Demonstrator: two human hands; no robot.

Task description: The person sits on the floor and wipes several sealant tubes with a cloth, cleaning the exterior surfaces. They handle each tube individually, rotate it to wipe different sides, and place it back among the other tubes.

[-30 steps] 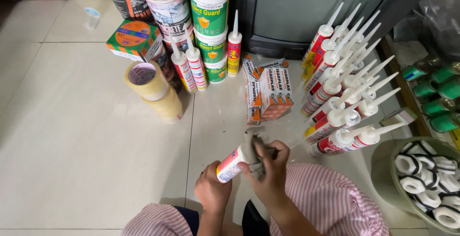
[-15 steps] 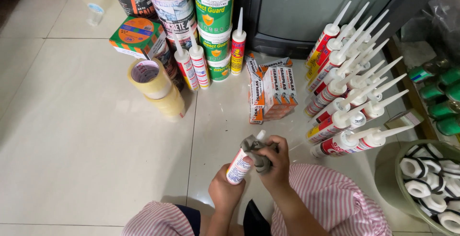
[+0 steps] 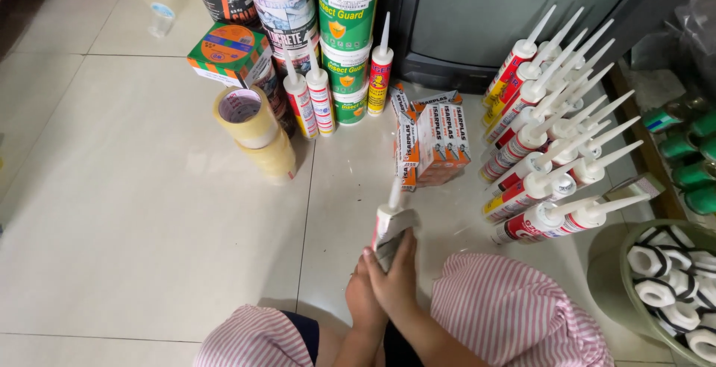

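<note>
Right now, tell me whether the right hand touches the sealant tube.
Touching. The head view shows the right hand wrapped around the lower end of the sealant tube, with a grey cloth between them in part.

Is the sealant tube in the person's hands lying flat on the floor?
No, the sealant tube is held above the tiled floor by both hands, its white nozzle pointing up and away from the person.

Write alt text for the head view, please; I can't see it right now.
Both hands, left hand and right hand, hold a sealant cartridge with a grey cloth, nozzle pointing up, over the tiled floor. More cartridges lean at right; tape rolls and stacked cans stand behind.
</note>
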